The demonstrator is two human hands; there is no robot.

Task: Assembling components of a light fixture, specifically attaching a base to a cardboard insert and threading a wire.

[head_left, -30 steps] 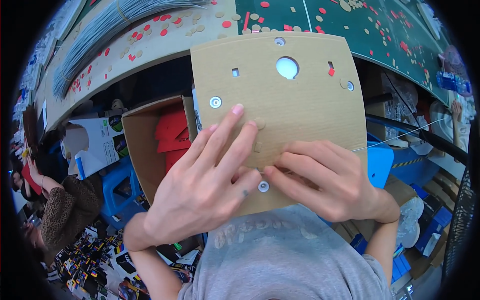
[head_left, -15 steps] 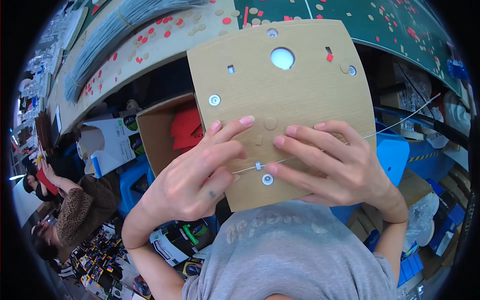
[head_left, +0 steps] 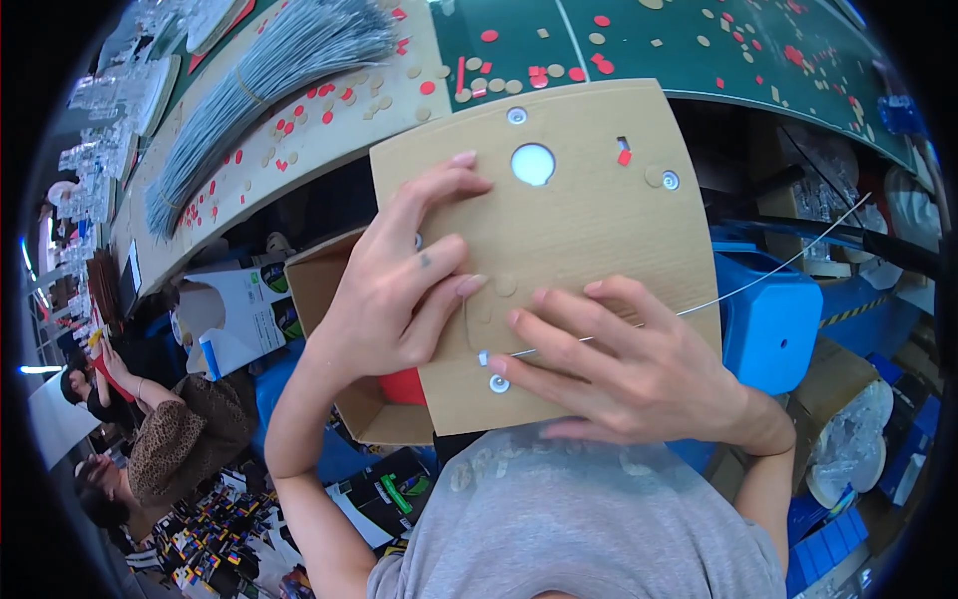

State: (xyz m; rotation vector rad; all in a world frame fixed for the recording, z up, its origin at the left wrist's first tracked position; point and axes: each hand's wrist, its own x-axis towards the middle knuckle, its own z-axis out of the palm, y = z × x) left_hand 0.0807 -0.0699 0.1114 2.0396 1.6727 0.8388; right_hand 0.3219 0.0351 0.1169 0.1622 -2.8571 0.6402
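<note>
A tan, wood-grained board (head_left: 589,235) with round and small slotted cut-outs lies in front of me. A thin grey wire (head_left: 758,280) runs from the right, beneath the fingers of my right hand (head_left: 639,369), to a small pale clip (head_left: 484,357) near the board's front. Past the clip it bends sharply upward. At that bent end is my left hand (head_left: 394,285), its thumb tip and a curled finger closed on the wire, other fingers reaching over the board. My right hand lies with fingers spread on the board, fingertips close to the clip.
Beyond the board, the table (head_left: 499,40) carries scattered red and tan paper bits. A bundle of grey wires (head_left: 249,95) lies at its left. An open cardboard box (head_left: 369,419) stands below left, and a blue stool (head_left: 768,329) at right. A co-worker (head_left: 190,439) sits at far left.
The board has shifted left and toward me. My left hand has moved up, and the wire's end beyond the clip, earlier straight to the left, is now bent upward.
</note>
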